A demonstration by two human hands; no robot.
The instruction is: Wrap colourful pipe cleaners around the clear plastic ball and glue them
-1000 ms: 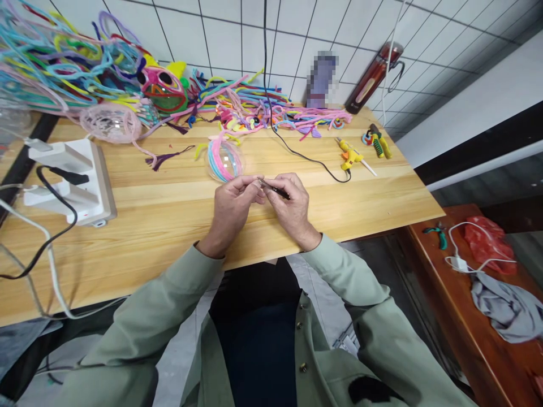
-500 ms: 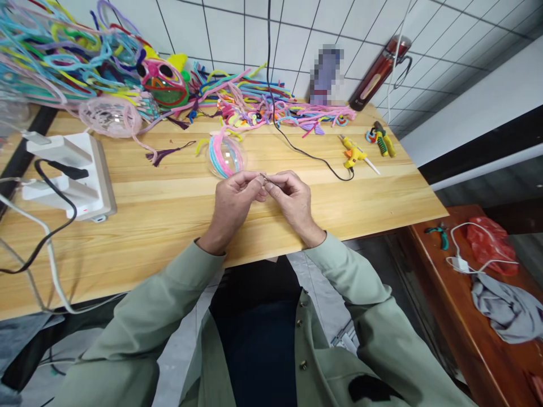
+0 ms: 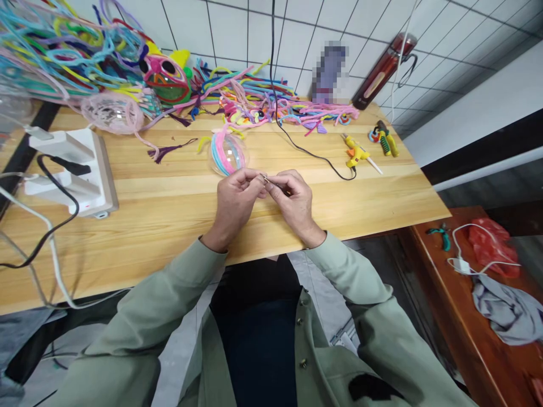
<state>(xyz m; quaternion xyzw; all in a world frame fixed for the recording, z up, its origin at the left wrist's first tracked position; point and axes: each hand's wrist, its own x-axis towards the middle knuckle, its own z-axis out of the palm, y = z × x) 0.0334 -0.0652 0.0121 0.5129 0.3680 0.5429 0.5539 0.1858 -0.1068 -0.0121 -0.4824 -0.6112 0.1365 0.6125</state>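
Observation:
My left hand (image 3: 236,199) and my right hand (image 3: 296,199) meet above the front middle of the wooden table. In my right hand is a slim dark tool (image 3: 287,193) with a thin metallic tip, mostly covered by the fingers. The tip reaches the pinched thumb and forefinger of my left hand; whatever those fingers hold is too small to make out. Just beyond the left hand stands a clear ball (image 3: 240,149) with pink and blue fuzzy stems curved around it, partly behind the knuckles.
Fuzzy stems (image 3: 63,56) heap along the wall, near a decorated ball (image 3: 167,78). A yellow glue gun (image 3: 357,154), its black cord (image 3: 292,142) trailing, lies right, near pliers (image 3: 388,138) and a red flask (image 3: 384,72). A power strip (image 3: 99,169) sits left.
The hands stay together in nearly the same place. Less of the dark tool shows than one second ago, and its metallic tip sits between the fingertips. The whole view has shifted slightly.

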